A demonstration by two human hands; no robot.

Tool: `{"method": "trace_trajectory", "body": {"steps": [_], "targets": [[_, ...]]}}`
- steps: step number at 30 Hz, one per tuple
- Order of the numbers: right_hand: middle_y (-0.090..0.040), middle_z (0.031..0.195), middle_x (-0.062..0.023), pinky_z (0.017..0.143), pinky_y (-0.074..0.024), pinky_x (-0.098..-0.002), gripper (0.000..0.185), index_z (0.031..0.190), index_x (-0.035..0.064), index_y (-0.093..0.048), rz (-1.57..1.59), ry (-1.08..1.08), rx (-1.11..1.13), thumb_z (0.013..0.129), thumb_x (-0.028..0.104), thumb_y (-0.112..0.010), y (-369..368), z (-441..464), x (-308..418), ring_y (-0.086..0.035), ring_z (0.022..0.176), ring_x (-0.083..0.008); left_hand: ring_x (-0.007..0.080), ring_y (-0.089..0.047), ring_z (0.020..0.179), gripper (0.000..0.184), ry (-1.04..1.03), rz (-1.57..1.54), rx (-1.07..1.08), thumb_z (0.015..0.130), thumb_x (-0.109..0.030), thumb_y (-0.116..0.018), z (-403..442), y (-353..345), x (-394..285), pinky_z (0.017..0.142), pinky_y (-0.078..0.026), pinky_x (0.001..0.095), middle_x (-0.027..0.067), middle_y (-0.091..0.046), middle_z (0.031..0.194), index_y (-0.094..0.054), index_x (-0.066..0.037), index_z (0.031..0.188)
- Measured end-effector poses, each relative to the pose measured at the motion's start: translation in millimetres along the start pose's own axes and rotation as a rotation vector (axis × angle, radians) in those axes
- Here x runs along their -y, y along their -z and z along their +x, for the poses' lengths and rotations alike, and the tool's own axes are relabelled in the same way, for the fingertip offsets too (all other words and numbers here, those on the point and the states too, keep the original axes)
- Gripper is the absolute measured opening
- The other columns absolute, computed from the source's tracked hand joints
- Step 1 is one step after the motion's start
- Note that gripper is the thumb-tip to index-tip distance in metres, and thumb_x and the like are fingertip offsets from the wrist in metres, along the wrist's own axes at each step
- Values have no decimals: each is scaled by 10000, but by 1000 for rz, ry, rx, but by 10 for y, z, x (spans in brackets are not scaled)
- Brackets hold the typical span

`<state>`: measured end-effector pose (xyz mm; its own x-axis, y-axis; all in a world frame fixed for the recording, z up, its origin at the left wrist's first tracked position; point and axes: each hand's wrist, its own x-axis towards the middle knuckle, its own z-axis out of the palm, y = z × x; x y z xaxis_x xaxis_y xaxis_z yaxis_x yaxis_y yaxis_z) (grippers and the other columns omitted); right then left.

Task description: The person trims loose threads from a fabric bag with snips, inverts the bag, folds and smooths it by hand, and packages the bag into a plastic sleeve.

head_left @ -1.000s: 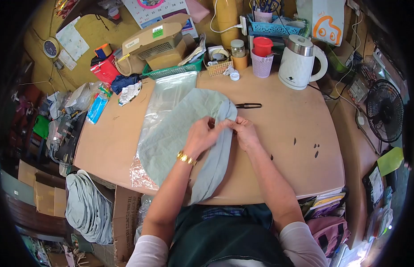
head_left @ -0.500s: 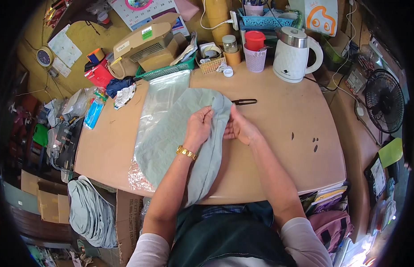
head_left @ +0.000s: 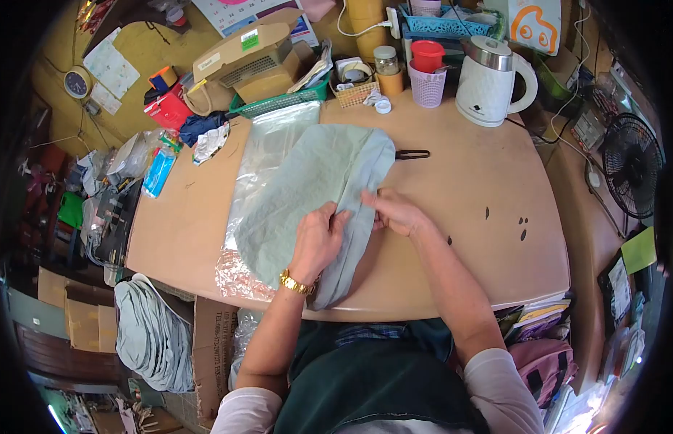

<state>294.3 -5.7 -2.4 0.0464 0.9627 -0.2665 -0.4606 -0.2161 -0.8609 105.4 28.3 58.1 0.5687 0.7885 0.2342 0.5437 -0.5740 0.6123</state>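
A pale grey-green cloth piece (head_left: 300,181) lies on the tan table, partly over a clear plastic sheet (head_left: 264,155). My left hand (head_left: 320,239), with a gold watch on its wrist, pinches the cloth beside the folded band along its right side. On that band's outer edge, my right hand (head_left: 394,212) grips the cloth between thumb and fingers; some of its fingertips are hidden. A black thread snipper or clip (head_left: 412,155) rests beyond the cloth's upper right edge.
A white kettle (head_left: 486,83), a lilac cup (head_left: 427,85) and a green basket (head_left: 278,103) stand along the table's back. Small dark pieces lie at the right. Stacked grey cloth (head_left: 152,333) sits below the left edge, beside a cardboard box (head_left: 210,354). A black fan (head_left: 632,165) is far right.
Both hands have moved down along the cloth's folded band. My right hand, loose with its fingers apart half a second ago, has taken hold of the edge again.
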Motion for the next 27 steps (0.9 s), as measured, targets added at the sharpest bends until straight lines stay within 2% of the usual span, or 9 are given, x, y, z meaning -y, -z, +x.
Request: {"method": "trace_trajectory", "body": {"steps": [4,9,11,12,14,15,17,22,27], "targets": [[-708,923,-48,653,-550,-276,437,1103,14,-656,-158,17,266,834,329,-796,89,20,8,-662,755,-127,243,-383,532,368,-2,15,-26,947,-229,-625,117,-15,61,527,-373,401,191,-441,578,-494,27,717],[-718,945,-49,665,-563,-281,357,1094,44,-673,-89,-7,236,834,252,-798,59,45,-19,-673,776,-130,196,-392,542,389,103,-46,3,973,-250,-598,218,-34,48,526,-383,395,188,-445,579,-501,34,724],[-722,948,-41,672,-563,-283,326,1082,54,-681,12,-37,227,834,232,-797,-10,-6,-25,-673,775,-129,378,-579,598,359,58,28,-59,952,-289,-624,260,-21,48,566,-443,442,236,-573,646,-567,33,802],[-723,953,-32,677,-559,-280,317,1081,59,-680,-11,-6,235,842,235,-789,-39,-43,12,-674,782,-124,378,-579,598,359,62,29,-63,952,-289,-624,247,11,10,566,-443,442,236,-573,646,-567,33,802],[-724,959,-24,682,-555,-277,307,1080,63,-678,-27,25,246,850,238,-781,-32,-31,24,-674,789,-119,175,-535,572,349,98,-60,-73,930,-297,-672,198,104,-84,557,-459,334,133,-605,647,-595,42,896],[-723,971,-17,687,-549,-270,300,1082,74,-673,-31,49,184,858,246,-773,34,4,30,-672,796,-113,175,-535,572,349,98,-56,-68,930,-297,-672,134,148,-116,557,-459,334,133,-605,647,-595,42,896],[-722,983,-11,692,-542,-263,293,1084,84,-668,-29,80,111,866,255,-764,99,50,53,-669,803,-107,247,-626,590,381,109,-50,45,879,-320,-724,-75,205,-143,577,-493,365,126,-636,649,-617,41,941],[-718,926,14,639,-506,-242,225,1026,110,-664,174,115,-64,904,289,-724,118,136,-6,-646,723,-74,248,-622,575,314,144,-135,159,872,-267,-727,-292,-14,49,569,-486,367,132,-647,678,-618,13,962],[-712,939,-4,668,-523,-281,259,1051,92,-649,216,133,-152,923,311,-700,23,179,-93,-652,751,-106,353,-608,581,134,5,-51,-167,949,-146,-604,-224,-98,46,555,-454,428,193,-608,673,-594,-12,942]]}}
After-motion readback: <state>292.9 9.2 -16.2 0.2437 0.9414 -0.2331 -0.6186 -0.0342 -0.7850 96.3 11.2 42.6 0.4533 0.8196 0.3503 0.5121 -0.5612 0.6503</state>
